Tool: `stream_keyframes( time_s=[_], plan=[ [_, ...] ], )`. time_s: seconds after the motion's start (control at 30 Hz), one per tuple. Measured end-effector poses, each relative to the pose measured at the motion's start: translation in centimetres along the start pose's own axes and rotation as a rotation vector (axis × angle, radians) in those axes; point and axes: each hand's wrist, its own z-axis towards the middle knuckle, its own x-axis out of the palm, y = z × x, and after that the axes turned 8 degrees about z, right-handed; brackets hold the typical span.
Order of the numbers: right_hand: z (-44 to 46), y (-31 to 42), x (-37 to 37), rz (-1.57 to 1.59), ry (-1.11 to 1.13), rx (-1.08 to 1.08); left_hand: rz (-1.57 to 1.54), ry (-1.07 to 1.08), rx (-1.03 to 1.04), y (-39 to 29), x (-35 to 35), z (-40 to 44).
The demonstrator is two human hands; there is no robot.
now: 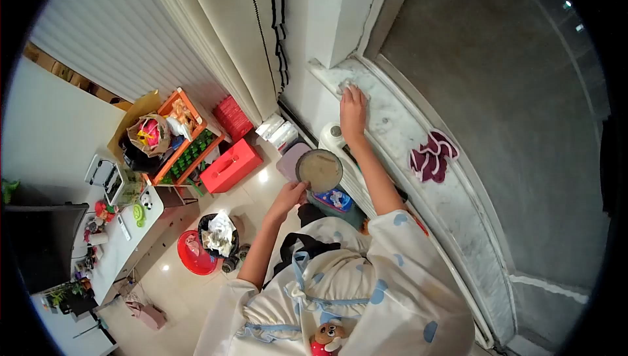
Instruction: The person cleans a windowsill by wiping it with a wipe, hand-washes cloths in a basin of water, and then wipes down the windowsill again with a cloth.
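Note:
My left hand [290, 198] grips the edge of a round dish [320, 171] with a dark rim and a brownish inside, held in front of my body. Stretched forward, my right hand [353, 113] presses a pale crumpled cloth or tissue [347, 86] on the far end of the marble windowsill [389, 120]. Its fingers are bent together over it, and part of the cloth is hidden. A purple cloth with white edging [433, 157] lies bunched on the sill, to the right of my right forearm.
Left of the dish are a red box [231, 166] and an orange shelf rack [184, 137] with bags. A trash bin [220, 234] and a red basin [196, 253] stand on the floor. A white desk [134, 232] is at the left. The window [490, 94] borders the sill.

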Motion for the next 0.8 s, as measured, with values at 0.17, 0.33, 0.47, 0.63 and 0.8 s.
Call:
stream_keyframes(
  time_s=[0.17,0.33,0.47,0.63,0.8],
  plan=[
    [2.4,1.6,2.9,0.039,-0.001,-0.108,-0.052,-0.024,-0.03,-1.1,-2.4,3.0],
    [3.3,1.0,2.0,-0.064,0.168,-0.154,-0.07,0.013,-0.096,-4.1,-3.4,4.2],
    [1.5,0.9,1.6,-0.126,0.166,-0.223,-0.047,0.063,-0.113,-4.8,-4.8,6.7],
    [4.7,3.1,6.8,-0.233,0.161,-0.278,0.021,0.136,-0.033,-6.5,-7.1,8.9],
    [6.7,4.2,8.6,-0.245,0.148,-0.244,0.008,0.09,-0.053,-7.8,-9.6,11.0]
  ],
)
